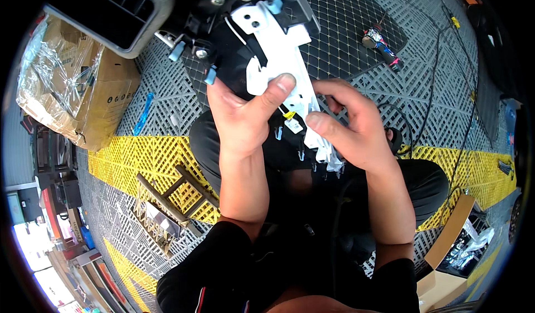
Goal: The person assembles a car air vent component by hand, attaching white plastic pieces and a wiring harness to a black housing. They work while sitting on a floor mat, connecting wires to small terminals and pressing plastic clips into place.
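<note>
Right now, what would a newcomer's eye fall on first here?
The long white part, upper middle, held between the left hand and right hand, stands out first. Next come the bright yellow floor tiles on both sides and the cardboard box with clear plastic at upper left.

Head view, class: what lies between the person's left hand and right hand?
In the head view, a white plastic part lies between the left hand and the right hand, along with a small yellow-and-white tag.

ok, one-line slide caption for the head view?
Left hand and right hand on a long white part, a cardboard box to the left and a black quilted mat beyond.
</note>
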